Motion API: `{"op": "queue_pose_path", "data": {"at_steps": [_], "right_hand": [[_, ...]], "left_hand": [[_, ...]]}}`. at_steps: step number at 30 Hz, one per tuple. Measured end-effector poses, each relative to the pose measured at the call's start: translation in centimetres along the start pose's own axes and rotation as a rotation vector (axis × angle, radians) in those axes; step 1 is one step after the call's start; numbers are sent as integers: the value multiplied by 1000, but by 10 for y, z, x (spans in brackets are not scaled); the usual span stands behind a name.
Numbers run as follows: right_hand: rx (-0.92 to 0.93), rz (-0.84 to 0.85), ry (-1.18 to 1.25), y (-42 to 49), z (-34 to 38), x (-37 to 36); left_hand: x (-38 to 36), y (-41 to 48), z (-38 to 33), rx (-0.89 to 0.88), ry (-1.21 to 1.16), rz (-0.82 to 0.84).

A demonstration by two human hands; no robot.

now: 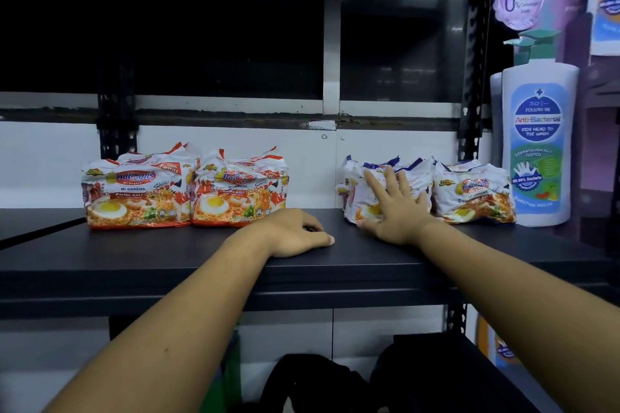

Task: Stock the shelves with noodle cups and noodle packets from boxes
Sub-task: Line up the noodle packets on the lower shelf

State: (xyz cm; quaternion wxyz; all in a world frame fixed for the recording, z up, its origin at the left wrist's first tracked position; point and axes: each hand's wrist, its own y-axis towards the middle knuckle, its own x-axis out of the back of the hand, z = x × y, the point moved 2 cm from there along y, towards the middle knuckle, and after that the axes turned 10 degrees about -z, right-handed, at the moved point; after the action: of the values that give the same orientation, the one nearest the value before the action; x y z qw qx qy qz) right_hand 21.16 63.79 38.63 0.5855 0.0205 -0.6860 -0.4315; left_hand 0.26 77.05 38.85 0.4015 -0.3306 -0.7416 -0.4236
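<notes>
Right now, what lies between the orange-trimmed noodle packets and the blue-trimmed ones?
Only bare black shelf, seen in the head view; the left hand rests just in front of that gap.

White wall [43, 161] (dark windows [218, 43] above).

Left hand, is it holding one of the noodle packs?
No, the left hand rests on the dark shelf with loosely curled fingers holding nothing, apart from the nearest orange noodle pack.

Single wide-angle head view, facing forward, slightly down onto dark shelf [167, 255], close up.
</notes>
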Motion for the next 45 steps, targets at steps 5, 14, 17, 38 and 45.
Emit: {"op": "queue_pose_path", "data": {"at_steps": [5,14,17,38,45], "right_hand": [[15,160,89,-23,16,13],[25,297,152,-87,36,55],[61,237,61,-115,43,63],[262,212,299,-306,57,48],[197,685,292,-389,34,-37]], "left_hand": [[0,0,-1,1,12,-6],[1,-1,-3,-12,63,-24],[2,-5,-7,-24,104,-44],[-64,-209,-28,-386,13,-245],[-189,-283,0,-241,-46,129]]}}
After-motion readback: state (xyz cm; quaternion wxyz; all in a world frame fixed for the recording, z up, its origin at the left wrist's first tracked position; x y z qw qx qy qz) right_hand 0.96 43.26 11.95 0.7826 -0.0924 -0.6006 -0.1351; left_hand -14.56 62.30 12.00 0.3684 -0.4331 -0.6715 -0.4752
